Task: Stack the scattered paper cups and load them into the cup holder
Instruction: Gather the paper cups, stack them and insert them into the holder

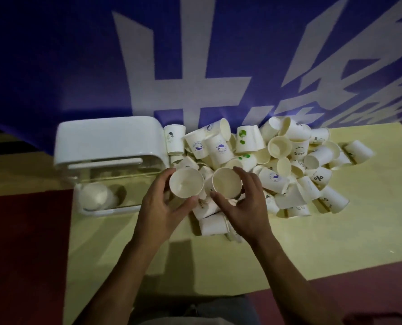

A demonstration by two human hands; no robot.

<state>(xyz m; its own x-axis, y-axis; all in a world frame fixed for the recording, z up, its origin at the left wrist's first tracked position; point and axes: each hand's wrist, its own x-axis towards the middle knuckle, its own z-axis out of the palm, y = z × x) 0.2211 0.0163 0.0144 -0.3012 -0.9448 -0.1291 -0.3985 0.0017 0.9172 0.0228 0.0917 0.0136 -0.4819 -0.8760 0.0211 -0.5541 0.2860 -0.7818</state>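
1. My left fingers are curled round an upright white paper cup, mouth up, with the thumb at its near rim.
2. My right fingers grasp a second cream-white paper cup the same way. The two cups sit just beside each other, between my fingers.
3. Beyond and to the right of my right fingers, a heap of loose printed white paper cups lies on the pale yellow tabletop.
4. Left of my left fingers stands the white-topped clear plastic cup holder, with a white cup lying in its near end.

Pale table under scattered paper cups and cup holder.
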